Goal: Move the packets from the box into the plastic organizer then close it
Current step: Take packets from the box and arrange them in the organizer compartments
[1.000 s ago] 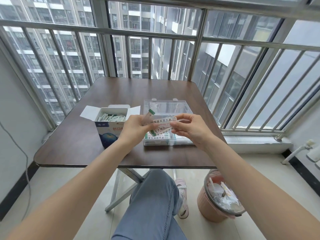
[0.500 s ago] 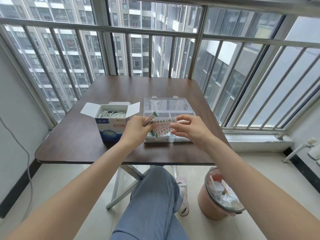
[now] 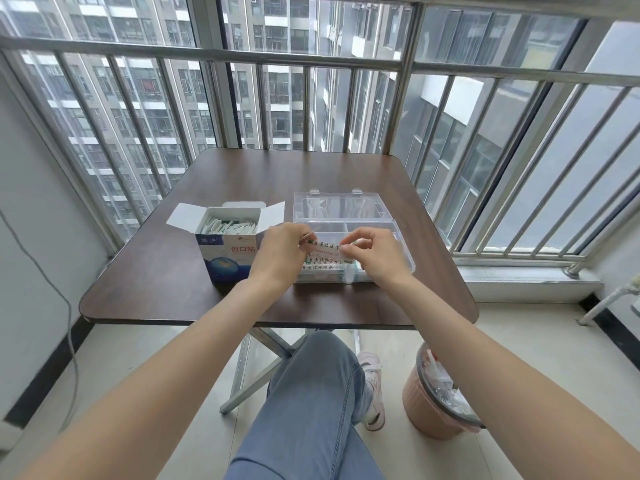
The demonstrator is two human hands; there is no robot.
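You sit at a brown table on a barred balcony, the open box on your left and the plastic organizer just beside it, its clear lid tipped back so the compartments stay reachable. Your left hand and right hand each pinch an end of a small stack of packets, likely to keep them squared as they go into the front compartment, where others already lie. More remain in the box. Against half a second ago, the stack is lower, now down at the organizer's rim rather than held above it.
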